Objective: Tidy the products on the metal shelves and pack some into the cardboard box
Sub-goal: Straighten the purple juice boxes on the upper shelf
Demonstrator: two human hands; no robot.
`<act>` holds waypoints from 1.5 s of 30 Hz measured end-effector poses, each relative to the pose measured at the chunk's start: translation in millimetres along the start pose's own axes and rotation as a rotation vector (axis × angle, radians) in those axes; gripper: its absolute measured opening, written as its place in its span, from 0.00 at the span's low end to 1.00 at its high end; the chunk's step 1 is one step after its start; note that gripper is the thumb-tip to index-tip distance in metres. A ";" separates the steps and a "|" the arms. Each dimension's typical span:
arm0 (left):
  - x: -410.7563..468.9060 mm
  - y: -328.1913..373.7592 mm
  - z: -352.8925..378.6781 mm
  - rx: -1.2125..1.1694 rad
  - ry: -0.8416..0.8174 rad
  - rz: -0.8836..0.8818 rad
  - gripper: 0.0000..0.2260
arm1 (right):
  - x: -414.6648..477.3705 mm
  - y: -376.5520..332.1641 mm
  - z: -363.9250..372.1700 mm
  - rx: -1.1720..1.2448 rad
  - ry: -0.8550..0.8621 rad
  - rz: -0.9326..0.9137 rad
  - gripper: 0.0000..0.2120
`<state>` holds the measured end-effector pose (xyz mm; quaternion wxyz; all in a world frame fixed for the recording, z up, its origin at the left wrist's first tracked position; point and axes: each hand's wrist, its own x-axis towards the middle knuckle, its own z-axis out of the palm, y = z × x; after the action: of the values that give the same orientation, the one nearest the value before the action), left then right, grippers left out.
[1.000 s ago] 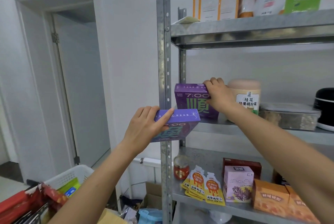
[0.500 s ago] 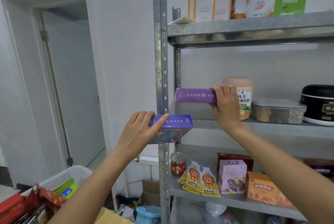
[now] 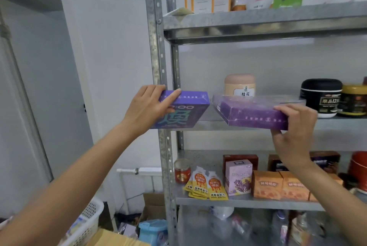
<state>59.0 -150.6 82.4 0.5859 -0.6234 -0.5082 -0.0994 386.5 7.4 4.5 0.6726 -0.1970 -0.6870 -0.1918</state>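
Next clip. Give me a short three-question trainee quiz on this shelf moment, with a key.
1. True or false: the left hand holds the left purple box and the right hand holds the right purple box.
2. What stands behind the right purple box? A) pink-lidded jar B) kettle C) stack of plates
3. Which box shows its large printed face?
Key: 1 true; 2 A; 3 the left purple box.

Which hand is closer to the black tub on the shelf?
Right. The right hand, gripping a purple box, is just left of the black tub; the left hand is much farther left.
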 end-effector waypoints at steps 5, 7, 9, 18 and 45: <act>50.0 -1.7 19.1 -0.088 -0.044 -0.113 0.26 | -13.7 8.3 -17.4 -0.041 -0.021 -0.013 0.18; 64.9 0.5 32.3 -0.147 -0.090 -0.144 0.26 | -18.2 8.2 -21.3 -0.047 -0.040 -0.010 0.18; 77.1 3.9 44.8 -0.191 -0.138 -0.168 0.25 | -20.9 5.3 -23.5 -0.043 -0.055 -0.016 0.15; 102.5 13.9 98.3 -0.267 -0.302 -0.281 0.24 | -32.5 -1.7 -10.8 -0.028 -0.127 -0.022 0.15; 112.0 8.5 161.8 -0.409 -0.432 -0.382 0.40 | -53.9 -7.2 42.6 -0.026 -0.230 -0.042 0.27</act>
<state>41.0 43.6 110.0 0.2989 -0.6282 -0.6973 -0.1725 347.4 23.1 -50.3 0.5827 -0.2121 -0.7610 -0.1908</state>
